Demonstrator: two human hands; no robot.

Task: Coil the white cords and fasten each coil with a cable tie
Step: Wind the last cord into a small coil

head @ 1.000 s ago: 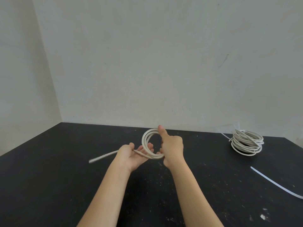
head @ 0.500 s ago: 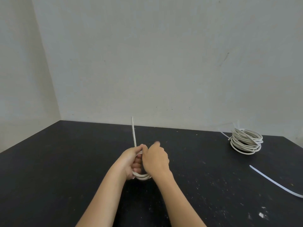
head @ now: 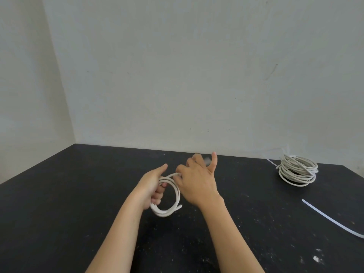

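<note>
The thin white cord (head: 177,194) is all coiled, gripped in your left hand (head: 152,186) above the black surface (head: 78,194). Your right hand (head: 197,184) touches it, grip unclear. Tying it with the long white plastic tie (head: 331,219) is left.

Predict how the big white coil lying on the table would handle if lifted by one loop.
The coil would probably lift as one bundle, since a tie seems to cinch its left side. Its loops sit unevenly, so they may sag and shift. Lying flat, it seems unlikely to roll.
</note>
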